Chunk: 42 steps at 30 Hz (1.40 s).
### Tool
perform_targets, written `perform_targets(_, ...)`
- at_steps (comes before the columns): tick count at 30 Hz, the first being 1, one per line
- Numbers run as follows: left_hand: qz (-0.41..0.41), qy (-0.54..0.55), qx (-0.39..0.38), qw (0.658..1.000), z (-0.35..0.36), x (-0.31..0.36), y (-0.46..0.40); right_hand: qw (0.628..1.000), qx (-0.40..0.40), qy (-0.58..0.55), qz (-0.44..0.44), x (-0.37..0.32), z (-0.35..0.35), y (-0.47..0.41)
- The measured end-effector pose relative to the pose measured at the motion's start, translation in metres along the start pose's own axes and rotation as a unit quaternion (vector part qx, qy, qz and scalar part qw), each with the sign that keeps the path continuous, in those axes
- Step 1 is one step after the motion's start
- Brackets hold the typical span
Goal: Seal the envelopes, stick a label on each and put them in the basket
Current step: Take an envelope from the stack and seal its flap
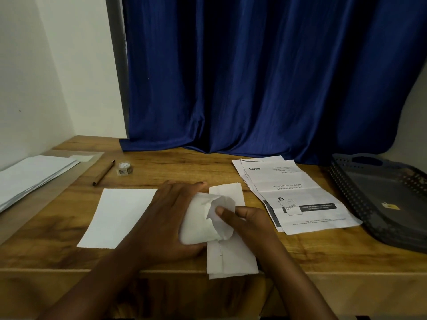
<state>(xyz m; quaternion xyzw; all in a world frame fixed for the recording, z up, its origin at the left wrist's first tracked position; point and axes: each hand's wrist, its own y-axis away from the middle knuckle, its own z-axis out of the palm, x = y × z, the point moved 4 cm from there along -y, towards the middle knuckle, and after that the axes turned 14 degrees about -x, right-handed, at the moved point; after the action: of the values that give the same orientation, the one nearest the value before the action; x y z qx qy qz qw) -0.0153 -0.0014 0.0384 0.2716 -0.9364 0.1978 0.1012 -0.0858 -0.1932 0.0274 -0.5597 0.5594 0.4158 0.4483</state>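
Note:
A white envelope [198,224] bulges open at the middle of the wooden table [69,227]. My left hand [166,215] grips it from the left side. My right hand [242,218] pinches a crumpled flap of paper [221,204] at its mouth. Under them lies a long folded white sheet [231,259] that reaches the table's front edge. Another flat white envelope [120,215] lies to the left. A dark plastic basket [381,199] stands at the right.
Printed sheets [298,195] lie between my hands and the basket. A pen [104,172] and a small roll of tape [124,168] sit at the back left. A pile of white paper [30,176] is at the far left. A blue curtain [265,77] hangs behind.

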Motion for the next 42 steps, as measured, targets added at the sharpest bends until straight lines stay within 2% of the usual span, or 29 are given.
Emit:
perform_targets(3,-0.02,-0.013,0.037,0.999,-0.005,-0.002,-0.001,0.999,0.039,-0.019,-0.012,0.003,-0.017,0.011)
perform_targets(5,-0.031,-0.022,0.05,0.998,-0.007,-0.006,0.0,0.995,0.076,0.046,-0.044,-0.003,-0.036,0.018)
perform_targets(8,-0.036,-0.039,0.054,0.997,-0.007,-0.009,-0.001,0.99,0.075,0.092,-0.071,-0.017,-0.058,0.029)
perform_targets(12,-0.024,-0.072,0.067,0.995,-0.006,-0.007,-0.002,0.989,0.023,0.137,-0.047,-0.033,-0.084,0.042)
perform_targets(15,-0.021,-0.098,0.069,0.993,-0.007,-0.005,-0.002,0.971,-0.014,0.235,-0.042,-0.046,-0.087,0.048)
perform_targets(21,-0.028,-0.124,0.069,0.99,-0.009,-0.001,-0.001,0.949,-0.066,0.309,0.015,-0.043,-0.075,0.04)
perform_targets(25,-0.016,-0.137,0.075,0.988,-0.012,0.005,0.0,0.916,-0.103,0.382,0.07,-0.041,-0.071,0.032)
perform_targets(31,-0.011,-0.15,0.072,0.986,-0.013,0.009,0.0,0.872,-0.167,0.447,0.105,-0.054,-0.071,0.012)
perform_targets(37,-0.005,-0.154,0.062,0.986,-0.011,0.007,-0.002,0.859,-0.235,0.446,0.089,-0.079,-0.059,-0.014)
perform_targets(39,0.003,-0.155,0.059,0.986,-0.01,0.006,-0.003,0.861,-0.22,0.452,0.072,-0.083,-0.053,-0.025)
perform_targets(42,0.005,-0.153,0.061,0.986,-0.009,0.006,-0.003,0.855,-0.085,0.51,0.039,-0.091,-0.045,-0.039)
